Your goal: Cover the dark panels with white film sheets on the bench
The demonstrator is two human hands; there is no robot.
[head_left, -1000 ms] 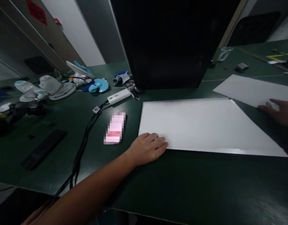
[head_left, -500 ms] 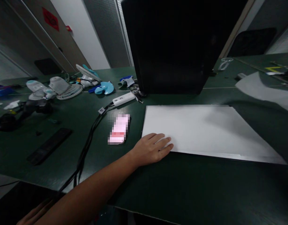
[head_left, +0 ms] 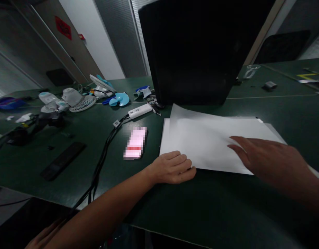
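A loose, thin white sheet, paper by its look [head_left: 201, 135], has just come in from your right and now spreads over most of the flat, dark-edged white rectangular panel [head_left: 165, 136] in front of you. For the work in hand, this seems to mean that the two are overlapped but not yet matched: the sheet's far left corner curls up, and a strip of panel shows along the left.

Your left hand [head_left: 173, 168] rests on the panel's near left corner, fingers close together and bent; whether it grips the edge, you cannot be told from here. Your right hand [head_left: 268, 159] is over the sheet's right part, thumb and forefinger tips slightly apart; whether they pinch the sheet is unclear.

Both white pieces lie on the dark green tabletop [head_left: 201, 207], before a tall black upright panel [head_left: 203, 52].

As for containers, a clear plastic object [head_left: 249, 73] at the far right may be a cup; its contents cannot be made out.
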